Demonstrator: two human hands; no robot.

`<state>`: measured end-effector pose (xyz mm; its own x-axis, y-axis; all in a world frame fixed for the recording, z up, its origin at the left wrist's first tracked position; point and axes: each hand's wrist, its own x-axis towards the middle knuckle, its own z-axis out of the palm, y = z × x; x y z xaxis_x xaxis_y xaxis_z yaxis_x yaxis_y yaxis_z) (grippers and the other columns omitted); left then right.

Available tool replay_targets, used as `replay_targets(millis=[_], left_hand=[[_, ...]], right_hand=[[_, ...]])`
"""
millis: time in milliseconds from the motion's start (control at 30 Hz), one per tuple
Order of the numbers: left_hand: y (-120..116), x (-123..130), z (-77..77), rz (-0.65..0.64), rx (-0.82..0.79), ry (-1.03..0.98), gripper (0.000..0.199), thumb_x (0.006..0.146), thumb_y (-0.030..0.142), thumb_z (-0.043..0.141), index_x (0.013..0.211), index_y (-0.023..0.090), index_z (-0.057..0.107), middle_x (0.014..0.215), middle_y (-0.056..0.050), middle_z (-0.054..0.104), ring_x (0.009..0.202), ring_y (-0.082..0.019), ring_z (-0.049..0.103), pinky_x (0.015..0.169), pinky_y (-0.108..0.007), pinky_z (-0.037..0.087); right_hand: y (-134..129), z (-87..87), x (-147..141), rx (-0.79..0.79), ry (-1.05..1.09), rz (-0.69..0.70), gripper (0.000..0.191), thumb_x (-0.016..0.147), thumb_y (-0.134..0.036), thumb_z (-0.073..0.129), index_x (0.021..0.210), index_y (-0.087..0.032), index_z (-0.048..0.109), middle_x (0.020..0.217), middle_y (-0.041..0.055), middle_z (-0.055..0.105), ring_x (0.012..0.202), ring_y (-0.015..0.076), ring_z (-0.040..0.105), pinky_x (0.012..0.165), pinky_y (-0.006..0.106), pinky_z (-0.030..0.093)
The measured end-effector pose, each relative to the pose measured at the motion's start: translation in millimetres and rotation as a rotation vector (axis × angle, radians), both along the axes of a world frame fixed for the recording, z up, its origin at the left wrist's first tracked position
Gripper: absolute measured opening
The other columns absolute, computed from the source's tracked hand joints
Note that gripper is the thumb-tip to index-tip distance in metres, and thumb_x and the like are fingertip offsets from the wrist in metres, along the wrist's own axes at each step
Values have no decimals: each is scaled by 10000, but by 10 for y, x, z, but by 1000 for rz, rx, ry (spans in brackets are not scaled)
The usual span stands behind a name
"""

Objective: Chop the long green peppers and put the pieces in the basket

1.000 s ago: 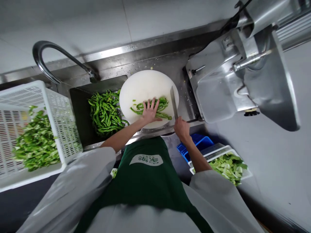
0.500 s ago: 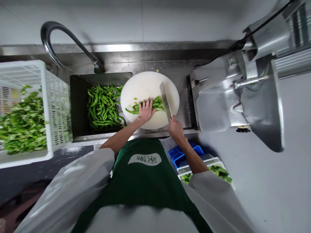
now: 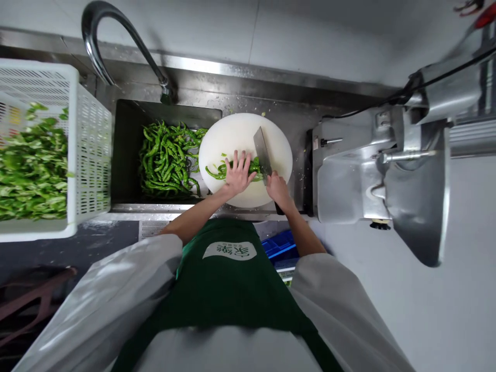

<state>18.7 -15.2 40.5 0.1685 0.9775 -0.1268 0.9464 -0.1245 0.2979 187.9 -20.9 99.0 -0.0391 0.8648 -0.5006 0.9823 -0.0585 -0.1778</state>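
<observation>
A round white cutting board (image 3: 232, 129) lies over the right part of the sink. On it is a small bunch of green peppers (image 3: 254, 166), with a few cut bits around. My left hand (image 3: 237, 176) lies on the peppers with its fingers spread, pressing them to the board. My right hand (image 3: 277, 189) is closed round the handle of a cleaver (image 3: 262, 151). The blade stands across the right end of the bunch, a short way from my left hand. Part of the peppers is hidden beneath my left hand and behind the blade.
Many green peppers (image 3: 165, 160) lie in the sink (image 3: 126, 155) left of the board, below a curved faucet (image 3: 134, 39). A white basket (image 3: 93, 155) of leafy greens (image 3: 34, 170) stands at far left. A metal slicer (image 3: 349, 155) is at right. Blue crates (image 3: 281, 245) sit below.
The view has shifted and tilted slightly. The cleaver is closer to my left hand, over the right end of the peppers. My left hand's fingers are spread wider.
</observation>
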Motion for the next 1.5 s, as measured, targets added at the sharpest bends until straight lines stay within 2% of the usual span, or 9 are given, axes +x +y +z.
replay_targets(millis=[100, 300, 500, 667, 867, 1033, 1233, 1400, 1500], left_hand=[[-51, -77, 44, 71, 2, -48, 785, 1021, 550, 258, 1665, 136, 85, 1724, -111, 103, 1591, -376, -37, 1246, -683, 41], [-98, -113, -72, 2, -128, -72, 733, 1030, 442, 270, 1657, 95, 115, 1686, -147, 250, 1594, -355, 48, 1260, -646, 75], [-122, -200, -41, 114, -47, -51, 763, 1032, 500, 245, 1662, 124, 35, 1721, -89, 52, 1597, -326, -54, 1260, -659, 38], [-153, -249, -100, 41, -99, -73, 727, 1030, 460, 273, 1663, 141, 107, 1718, -63, 115, 1598, -328, -19, 1275, -625, 63], [-206, -370, -33, 143, -32, -47, 740, 1043, 480, 229, 1661, 115, 50, 1716, -99, 0, 1602, -284, -33, 1277, -604, 29], [-281, -413, -97, 87, -83, -62, 708, 1052, 444, 197, 1656, 93, 82, 1714, -117, 38, 1605, -251, 32, 1283, -574, 1], [-383, -492, -117, 183, -31, -86, 710, 1054, 449, 171, 1658, 94, 57, 1716, -112, 44, 1603, -240, -24, 1284, -567, -35], [-441, -536, -137, 145, -61, -114, 693, 1050, 420, 190, 1657, 100, 95, 1713, -105, 97, 1603, -264, 27, 1288, -574, -24], [-462, -589, -110, 201, -27, -100, 692, 1052, 425, 197, 1659, 107, 103, 1715, -101, 88, 1602, -255, -11, 1294, -556, 6]], right_hand=[[-125, 79, -94, 26, -18, -13, 335, 1088, -253, 262, 1263, -87, 494, 1073, 205, 715, 1032, 299, 705, 873, 354, 499], [-64, -75, -359, -35, 39, -3, 297, 1060, -174, 304, 1264, -61, 487, 1134, 221, 707, 1081, 287, 689, 878, 331, 494], [-90, -2, -346, 36, 12, -7, 339, 1086, -240, 262, 1261, -73, 500, 1083, 217, 708, 1028, 288, 699, 869, 348, 494], [-111, -83, -512, -25, 52, 8, 297, 1068, -190, 301, 1234, -59, 510, 1093, 218, 714, 1036, 274, 697, 852, 322, 491], [-140, 20, -560, 41, 13, 25, 328, 1090, -252, 264, 1248, -80, 494, 1079, 202, 719, 995, 271, 702, 839, 320, 490], [-147, -41, -670, -56, 22, 70, 283, 1083, -214, 300, 1229, -82, 502, 1084, 202, 724, 1022, 261, 704, 841, 303, 492], [-207, -5, -742, 13, 6, 78, 308, 1093, -250, 273, 1224, -96, 505, 1069, 198, 725, 1009, 269, 709, 848, 315, 492], [-247, -43, -866, -69, 32, 102, 281, 1083, -218, 300, 1240, -92, 497, 1101, 197, 725, 1029, 261, 709, 841, 302, 494], [-259, -10, -878, -47, 20, 119, 280, 1087, -228, 298, 1232, -100, 501, 1087, 194, 724, 1033, 263, 707, 855, 306, 492]])
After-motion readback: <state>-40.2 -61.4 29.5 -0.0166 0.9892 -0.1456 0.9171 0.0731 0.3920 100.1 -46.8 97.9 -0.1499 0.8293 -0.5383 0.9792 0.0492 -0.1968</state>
